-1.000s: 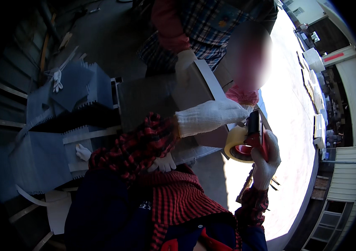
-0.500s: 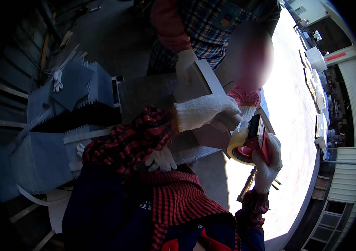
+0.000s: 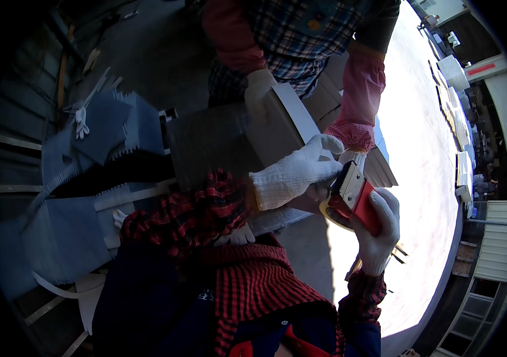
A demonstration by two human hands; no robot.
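Tape dispenser [image 3: 353, 199] has risen toward left hand [image 3: 298, 172].

Outdoor packing yard: stacked cartons [image 3: 86, 154], sheds [image 3: 497, 250].

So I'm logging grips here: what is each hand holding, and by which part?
Right hand grips the red tape dispenser by its handle. Left hand presses on the box, gripping nothing.
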